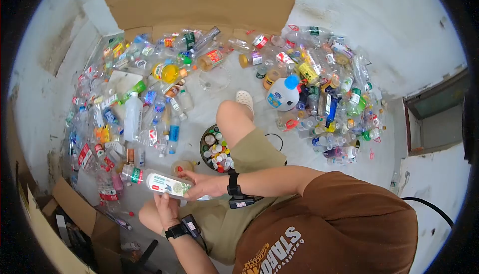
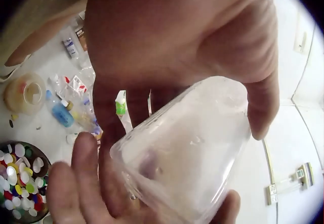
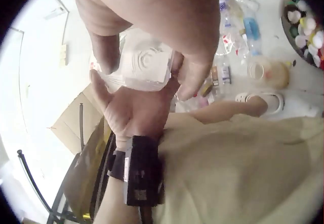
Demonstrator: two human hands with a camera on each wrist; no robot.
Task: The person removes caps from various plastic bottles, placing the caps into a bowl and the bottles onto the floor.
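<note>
A clear, square-sided plastic bottle (image 1: pixel 167 183) with a white label is held between both hands, lying roughly level above the lap. My left hand (image 1: pixel 167 208) grips it from below, thumb and fingers on its sides; in the left wrist view that hand (image 2: pixel 182 36) curls round the translucent body of the bottle (image 2: pixel 192 138). At the base end, my right hand (image 1: pixel 203 184) holds the bottle with thumb and fingers. The right wrist view shows the ringed base of the bottle (image 3: pixel 147 59) between the fingers of the right hand (image 3: pixel 157 11).
Heaps of plastic bottles (image 1: pixel 132 119) spread on the left, with more bottles (image 1: pixel 324 89) on the right. A round bowl of coloured caps (image 1: pixel 217 149) sits beside the leg. A cardboard box (image 1: pixel 75 214) stands at lower left, and a cardboard sheet (image 1: pixel 204 2) leans on the wall.
</note>
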